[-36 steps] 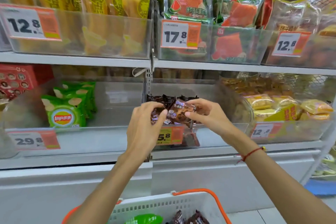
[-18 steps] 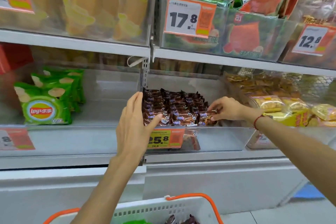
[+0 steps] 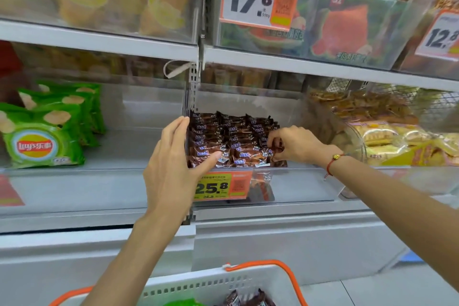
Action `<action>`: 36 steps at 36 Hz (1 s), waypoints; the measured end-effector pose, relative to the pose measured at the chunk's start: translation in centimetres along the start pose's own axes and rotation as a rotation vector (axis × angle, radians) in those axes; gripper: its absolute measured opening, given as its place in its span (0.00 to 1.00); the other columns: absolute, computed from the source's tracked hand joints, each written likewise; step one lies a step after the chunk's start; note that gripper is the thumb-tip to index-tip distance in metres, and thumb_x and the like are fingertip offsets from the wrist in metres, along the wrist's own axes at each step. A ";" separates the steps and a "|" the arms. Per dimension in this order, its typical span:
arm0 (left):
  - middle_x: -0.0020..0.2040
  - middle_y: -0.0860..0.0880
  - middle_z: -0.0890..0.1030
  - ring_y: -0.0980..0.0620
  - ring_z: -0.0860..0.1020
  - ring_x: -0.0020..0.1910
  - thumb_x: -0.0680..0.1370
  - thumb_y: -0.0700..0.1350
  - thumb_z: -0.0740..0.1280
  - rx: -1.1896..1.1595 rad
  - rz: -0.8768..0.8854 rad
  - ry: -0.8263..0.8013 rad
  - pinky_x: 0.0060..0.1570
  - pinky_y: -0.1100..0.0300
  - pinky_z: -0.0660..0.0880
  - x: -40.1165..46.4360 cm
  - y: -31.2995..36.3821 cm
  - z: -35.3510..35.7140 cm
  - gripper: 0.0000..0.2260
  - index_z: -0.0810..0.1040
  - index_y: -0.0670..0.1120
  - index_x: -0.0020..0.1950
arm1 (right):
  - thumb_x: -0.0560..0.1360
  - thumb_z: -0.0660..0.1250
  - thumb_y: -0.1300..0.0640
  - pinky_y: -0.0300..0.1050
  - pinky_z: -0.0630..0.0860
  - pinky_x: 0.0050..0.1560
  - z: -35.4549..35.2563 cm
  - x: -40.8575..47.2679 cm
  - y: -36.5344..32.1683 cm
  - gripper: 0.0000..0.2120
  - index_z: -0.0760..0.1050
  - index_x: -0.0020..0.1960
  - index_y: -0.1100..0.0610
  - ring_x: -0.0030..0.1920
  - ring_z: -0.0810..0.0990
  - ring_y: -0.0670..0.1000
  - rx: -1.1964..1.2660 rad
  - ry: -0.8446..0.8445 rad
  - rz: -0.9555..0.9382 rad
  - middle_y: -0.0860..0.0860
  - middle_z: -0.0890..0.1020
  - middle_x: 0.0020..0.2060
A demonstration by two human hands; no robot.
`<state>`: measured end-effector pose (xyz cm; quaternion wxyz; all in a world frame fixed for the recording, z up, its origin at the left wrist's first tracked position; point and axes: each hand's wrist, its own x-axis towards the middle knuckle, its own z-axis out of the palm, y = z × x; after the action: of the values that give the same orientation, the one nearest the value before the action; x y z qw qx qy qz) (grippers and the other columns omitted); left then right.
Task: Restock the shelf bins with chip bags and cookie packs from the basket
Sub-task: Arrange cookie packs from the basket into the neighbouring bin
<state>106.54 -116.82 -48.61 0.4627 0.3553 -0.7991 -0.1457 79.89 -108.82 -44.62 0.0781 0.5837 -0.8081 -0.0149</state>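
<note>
Several brown cookie packs [image 3: 231, 139] lie in rows inside a clear bin [image 3: 298, 186] on the middle shelf. My left hand [image 3: 171, 166] stands flat with straight fingers against the bin's left front corner, thumb touching the front packs. My right hand [image 3: 295, 144] reaches into the bin from the right and pinches a brown cookie pack [image 3: 277, 145] at the end of the rows. Green chip bags [image 3: 42, 141] stand in the bin to the left. The white basket [image 3: 211, 283] with orange handles sits below, holding more brown packs [image 3: 248, 299] and a green bag.
A yellow price tag [image 3: 221, 186] reading 25.8 hangs on the cookie bin's front. Yellow snack packs [image 3: 387, 141] fill the bin at right. The upper shelf [image 3: 99, 37] holds bins of yellow and red-green bags with price tags. A white cabinet front lies below the shelf.
Both hands lowered a handful of cookie packs into the bin. My right hand moved to the right end of the rows, my left hand flattened at the bin's left corner. The view came closer.
</note>
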 end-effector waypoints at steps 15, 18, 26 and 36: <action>0.75 0.54 0.62 0.53 0.65 0.70 0.73 0.59 0.70 -0.051 -0.003 -0.116 0.59 0.54 0.72 -0.4 0.6 -1.3 0.35 0.61 0.48 0.75 | 0.73 0.72 0.57 0.43 0.70 0.59 -2.2 -3.8 -0.3 0.19 0.76 0.63 0.56 0.61 0.75 0.53 0.332 -0.012 0.135 0.52 0.77 0.63; 0.73 0.52 0.66 0.52 0.64 0.70 0.74 0.55 0.70 0.038 0.070 -0.084 0.62 0.54 0.70 -1.1 1.2 -1.9 0.30 0.66 0.47 0.73 | 0.73 0.72 0.58 0.38 0.69 0.54 -3.5 -6.5 -0.6 0.16 0.78 0.61 0.54 0.58 0.76 0.51 0.350 0.113 0.126 0.51 0.78 0.60; 0.61 0.56 0.75 0.51 0.73 0.58 0.76 0.47 0.68 0.137 0.249 -0.171 0.44 0.56 0.72 -5.1 3.7 -4.4 0.18 0.72 0.52 0.65 | 0.71 0.72 0.61 0.39 0.73 0.44 -1.8 -14.7 -4.7 0.09 0.79 0.48 0.49 0.41 0.76 0.46 0.505 0.398 0.035 0.47 0.79 0.42; 0.60 0.53 0.79 0.49 0.76 0.60 0.77 0.47 0.64 0.335 0.174 -0.766 0.52 0.57 0.71 -10.9 4.7 -1.9 0.13 0.76 0.53 0.61 | 0.75 0.69 0.58 0.41 0.72 0.52 5.1 -17.9 -8.9 0.13 0.79 0.59 0.56 0.51 0.78 0.52 0.380 -0.429 0.008 0.54 0.81 0.54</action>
<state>109.60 -105.64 -51.85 0.0788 0.2769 -0.9529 -0.0956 92.97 -95.07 -52.67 -0.2055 0.5680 -0.7968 0.0141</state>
